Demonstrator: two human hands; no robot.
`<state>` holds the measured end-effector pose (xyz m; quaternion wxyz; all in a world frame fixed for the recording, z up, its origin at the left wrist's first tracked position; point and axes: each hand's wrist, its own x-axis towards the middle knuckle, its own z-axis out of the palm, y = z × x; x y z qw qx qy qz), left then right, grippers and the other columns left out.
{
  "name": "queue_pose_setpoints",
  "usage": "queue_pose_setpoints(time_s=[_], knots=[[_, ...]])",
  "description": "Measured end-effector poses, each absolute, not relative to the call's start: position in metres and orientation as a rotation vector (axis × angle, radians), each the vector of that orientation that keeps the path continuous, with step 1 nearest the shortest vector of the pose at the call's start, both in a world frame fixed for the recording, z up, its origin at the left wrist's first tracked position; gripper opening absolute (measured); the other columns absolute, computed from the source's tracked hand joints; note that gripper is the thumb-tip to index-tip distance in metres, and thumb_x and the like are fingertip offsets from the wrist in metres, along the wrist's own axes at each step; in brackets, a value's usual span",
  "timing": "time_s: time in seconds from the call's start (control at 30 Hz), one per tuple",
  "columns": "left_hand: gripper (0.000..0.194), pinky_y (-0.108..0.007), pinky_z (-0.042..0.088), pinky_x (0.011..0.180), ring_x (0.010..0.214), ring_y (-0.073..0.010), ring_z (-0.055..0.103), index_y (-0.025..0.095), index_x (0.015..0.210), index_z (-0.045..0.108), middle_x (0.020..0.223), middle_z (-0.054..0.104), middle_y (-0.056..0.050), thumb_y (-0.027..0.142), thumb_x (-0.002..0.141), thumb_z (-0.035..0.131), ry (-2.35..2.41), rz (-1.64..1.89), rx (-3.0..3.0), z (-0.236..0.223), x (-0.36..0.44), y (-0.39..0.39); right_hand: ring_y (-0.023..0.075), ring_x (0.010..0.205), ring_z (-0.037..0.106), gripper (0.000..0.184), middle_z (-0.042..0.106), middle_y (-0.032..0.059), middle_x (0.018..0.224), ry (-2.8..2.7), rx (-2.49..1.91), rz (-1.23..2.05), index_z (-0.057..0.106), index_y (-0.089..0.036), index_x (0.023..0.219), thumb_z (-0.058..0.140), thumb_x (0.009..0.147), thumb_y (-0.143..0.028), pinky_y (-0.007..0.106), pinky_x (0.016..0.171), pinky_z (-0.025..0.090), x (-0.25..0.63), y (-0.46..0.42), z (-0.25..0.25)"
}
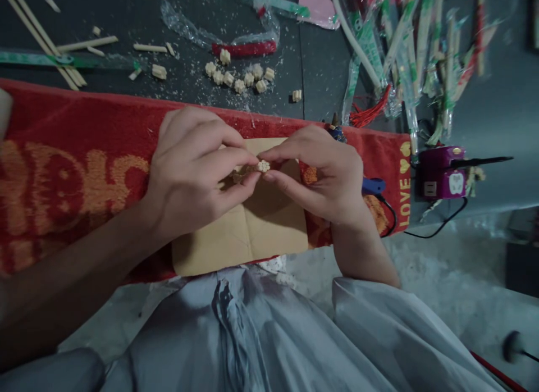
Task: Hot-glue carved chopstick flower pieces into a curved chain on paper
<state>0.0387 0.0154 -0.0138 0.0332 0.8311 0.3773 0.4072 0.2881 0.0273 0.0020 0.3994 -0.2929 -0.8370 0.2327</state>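
Above a sheet of tan card (278,229), my two hands meet at a small pale flower-shaped piece (263,166) made of little round-ended bits bundled together. My left hand (197,162) pinches it from the left between thumb and forefinger. From the other side, my right hand (324,170) closes its thumb and forefinger around the same piece. Part of something pale shows beneath my left fingers, too covered to make out. Several similar cream-coloured clusters (240,86) lie on the dark table beyond my hands.
A red towel (84,117) with orange patterns lies under the card. Thin pale sticks (95,42), scraps and plastic wrappers (185,27) litter the table (320,60). Bundled wrapped sticks (421,49) lie at the far right, near a purple box (442,173) with a black cord.
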Motion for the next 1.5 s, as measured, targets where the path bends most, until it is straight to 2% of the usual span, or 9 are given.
queue_pose_setpoints(time_s=[0.2,0.4,0.6,0.7,1.0,1.17,1.3,1.4,1.5], knots=[[0.004,-0.049,0.064,0.092,0.097,-0.0266,0.080,0.037,0.107,0.086,0.096,0.085,0.003,0.033,0.106,0.084,1.206,1.299,2.487,-0.016,0.042,0.014,0.0164,0.095,0.081,0.012,0.086,-0.0009,0.100,-2.110,-0.705,0.467,0.082,-0.027,0.120,0.071,0.116,-0.027,0.037,0.094,0.064,0.285,0.029,-0.004],[0.007,-0.045,0.066,0.087,0.090,-0.0214,0.080,0.035,0.105,0.081,0.101,0.087,0.004,0.029,0.108,0.083,1.116,1.466,2.468,-0.013,0.042,0.017,0.0170,0.087,0.079,0.027,0.084,-0.0006,0.093,-2.100,-0.752,0.358,0.085,-0.029,0.116,0.067,0.119,-0.048,0.040,0.092,0.063,0.284,0.034,-0.013],[0.012,-0.040,0.064,0.086,0.093,-0.0193,0.080,0.029,0.103,0.078,0.100,0.086,0.002,0.025,0.104,0.089,0.989,1.359,2.452,-0.010,0.037,0.025,0.0133,0.090,0.080,0.018,0.085,-0.0039,0.096,-2.056,-0.585,0.371,0.083,-0.029,0.116,0.066,0.120,-0.036,0.034,0.089,0.062,0.282,0.039,-0.012],[0.016,-0.039,0.064,0.084,0.092,-0.0197,0.081,0.027,0.101,0.075,0.100,0.086,0.000,0.024,0.103,0.091,0.931,1.356,2.451,-0.006,0.035,0.026,0.0133,0.090,0.080,0.020,0.085,-0.0038,0.097,-2.066,-0.557,0.365,0.082,-0.028,0.116,0.064,0.121,-0.036,0.035,0.090,0.062,0.282,0.040,-0.014],[0.018,-0.043,0.066,0.084,0.091,-0.0210,0.081,0.032,0.101,0.074,0.099,0.086,0.003,0.023,0.102,0.090,0.883,1.229,2.410,0.000,0.029,0.031,0.0097,0.085,0.078,0.008,0.084,-0.0057,0.093,-2.035,-0.507,0.345,0.081,-0.025,0.114,0.075,0.116,-0.030,0.029,0.088,0.062,0.278,0.041,-0.016],[0.018,-0.043,0.063,0.086,0.093,-0.0216,0.079,0.034,0.099,0.071,0.096,0.084,0.005,0.023,0.105,0.084,0.869,1.179,2.410,-0.001,0.032,0.030,0.0113,0.085,0.078,0.018,0.083,-0.0034,0.091,-2.049,-0.510,0.379,0.082,-0.024,0.113,0.069,0.119,-0.036,0.031,0.088,0.061,0.278,0.041,-0.017],[0.019,-0.044,0.066,0.087,0.096,-0.0225,0.081,0.033,0.099,0.070,0.100,0.084,0.004,0.019,0.106,0.080,0.948,1.230,2.384,0.004,0.037,0.021,0.0125,0.083,0.077,0.029,0.083,-0.0019,0.091,-2.056,-0.561,0.379,0.084,-0.025,0.114,0.066,0.120,-0.046,0.033,0.087,0.062,0.281,0.041,-0.018],[0.020,-0.041,0.068,0.084,0.092,-0.0201,0.082,0.030,0.099,0.070,0.097,0.083,0.004,0.019,0.105,0.085,0.969,1.291,2.410,0.008,0.038,0.018,0.0140,0.082,0.077,0.037,0.083,-0.0007,0.090,-2.049,-0.638,0.325,0.086,-0.026,0.113,0.062,0.121,-0.052,0.034,0.083,0.063,0.280,0.041,-0.016],[0.019,-0.038,0.068,0.080,0.088,-0.0190,0.081,0.030,0.102,0.071,0.097,0.083,0.004,0.023,0.103,0.088,0.980,1.316,2.446,0.010,0.038,0.017,0.0143,0.081,0.078,0.032,0.084,-0.0003,0.090,-2.014,-0.612,0.305,0.086,-0.025,0.113,0.065,0.120,-0.049,0.032,0.080,0.064,0.279,0.040,-0.015]])
